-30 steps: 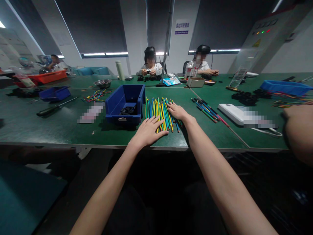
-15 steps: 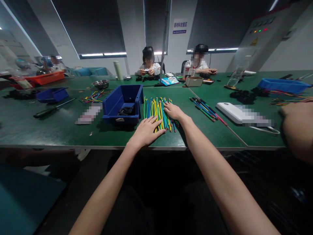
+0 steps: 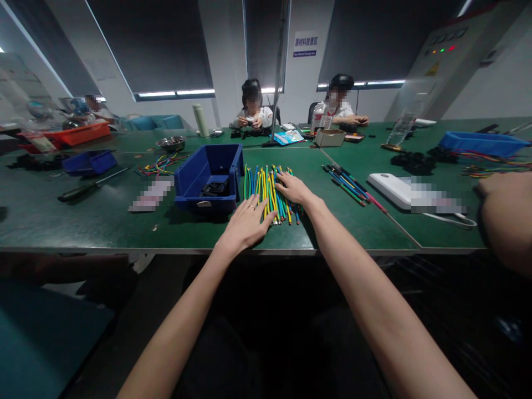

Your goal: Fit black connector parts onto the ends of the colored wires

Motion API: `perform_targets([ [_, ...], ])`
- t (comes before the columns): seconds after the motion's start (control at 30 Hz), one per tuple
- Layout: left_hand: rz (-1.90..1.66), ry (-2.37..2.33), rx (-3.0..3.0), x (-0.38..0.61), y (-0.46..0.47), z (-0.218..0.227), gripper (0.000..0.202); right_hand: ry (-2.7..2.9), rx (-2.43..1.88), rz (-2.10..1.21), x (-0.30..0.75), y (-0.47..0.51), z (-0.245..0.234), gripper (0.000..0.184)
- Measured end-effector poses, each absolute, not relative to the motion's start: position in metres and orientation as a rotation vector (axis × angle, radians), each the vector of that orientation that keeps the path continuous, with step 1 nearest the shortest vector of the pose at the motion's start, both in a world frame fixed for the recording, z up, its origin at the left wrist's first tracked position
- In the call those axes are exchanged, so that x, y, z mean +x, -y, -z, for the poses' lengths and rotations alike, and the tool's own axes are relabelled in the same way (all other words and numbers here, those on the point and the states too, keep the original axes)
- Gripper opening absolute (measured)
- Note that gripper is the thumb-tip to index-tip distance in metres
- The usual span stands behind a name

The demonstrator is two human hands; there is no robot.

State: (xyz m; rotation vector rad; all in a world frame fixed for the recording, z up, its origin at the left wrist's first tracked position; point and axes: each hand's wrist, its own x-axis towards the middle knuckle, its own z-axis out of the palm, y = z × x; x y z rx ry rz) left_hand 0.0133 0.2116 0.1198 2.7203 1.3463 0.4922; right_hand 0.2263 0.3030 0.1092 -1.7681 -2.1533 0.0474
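Several short cables (image 3: 268, 191) in yellow, green and blue lie side by side on the green table (image 3: 199, 235), their lengths running away from me. Across their near left part rests my left hand (image 3: 246, 219), fingers spread and a ring on one of them. My right hand (image 3: 293, 188) lies over the upper right of the same row, palm down with fingers stretched out. Parts of the cables are hidden beneath both hands. Directly left of the row stands a blue bin (image 3: 208, 180) with black parts (image 3: 215, 189) in it.
To the right lie another bundle of cables (image 3: 347, 185) and a white power bank (image 3: 388, 190). A screwdriver (image 3: 81, 190) and a small blue bin (image 3: 89, 163) are at the left. Two people (image 3: 252, 111) sit across the table; a co-worker's arm (image 3: 509, 221) enters at right.
My left hand has shifted slightly left and its fingers have drawn in a little, uncovering more of the near cable ends. My right hand has moved slightly left over the cables.
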Motion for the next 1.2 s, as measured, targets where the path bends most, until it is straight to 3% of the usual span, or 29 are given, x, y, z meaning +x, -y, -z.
perform_targets([
  [0.53,-0.399,-1.264,2.757,0.014,-0.215,-0.118,0.080,2.212,-1.660,-0.007,0.216,-0.301,-0.113,0.059],
  [0.87,-0.372,-1.188,2.698,0.014,-0.215,-0.124,0.084,2.372,-1.618,-0.149,0.207,-0.294,-0.116,0.058],
  [1.2,-0.486,-1.404,2.535,0.013,-0.218,-0.119,0.083,2.211,-1.735,-0.077,0.210,-0.289,-0.122,0.063],
])
